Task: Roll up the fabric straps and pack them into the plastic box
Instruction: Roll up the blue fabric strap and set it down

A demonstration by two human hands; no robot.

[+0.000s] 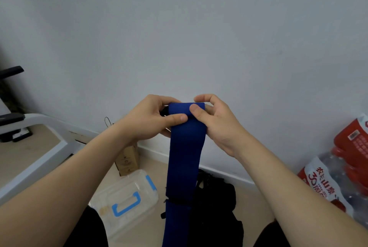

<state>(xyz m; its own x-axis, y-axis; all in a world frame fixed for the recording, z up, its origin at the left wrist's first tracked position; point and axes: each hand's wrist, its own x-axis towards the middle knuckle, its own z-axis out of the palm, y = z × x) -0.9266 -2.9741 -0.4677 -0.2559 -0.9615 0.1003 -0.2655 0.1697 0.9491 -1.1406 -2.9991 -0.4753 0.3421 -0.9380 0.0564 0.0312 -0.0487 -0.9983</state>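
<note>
1. A plain pale grey wall (179, 27) fills the upper half of the head view and meets a beige floor (258, 193) at a white skirting.
2. A white metal frame (39, 157) slants across the left side, well apart from the hands.
3. Both bare forearms reach up from the lower corners and converge at mid-frame, wrists bent slightly inward.
4. A shrink-wrapped pack of water bottles with red labels (342, 167) stands by the wall at the right.
5. The long blue fabric strap (185, 157) hangs straight down between the arms, from the hands to the bottom edge of the view. Its top end is wound into a small roll (179, 108) held in the air in front of the wall.
6. A heap of black fabric (215, 207) lies on the floor behind the strap's lower part.
7. The clear plastic box (111, 193) with a blue handle and blue latch sits on the floor to the left of the strap, not touching it.
8. A brown cardboard carton (127, 159) stands just beyond the box, against the skirting.
9. The left hand (151, 117) grips the roll's left end, its thumb (177, 117) lying flat across the strap's front just under the roll.
10. The right hand (217, 125) pinches the roll's right end, thumb (196, 110) on the front, fingers curled behind and over.
</note>
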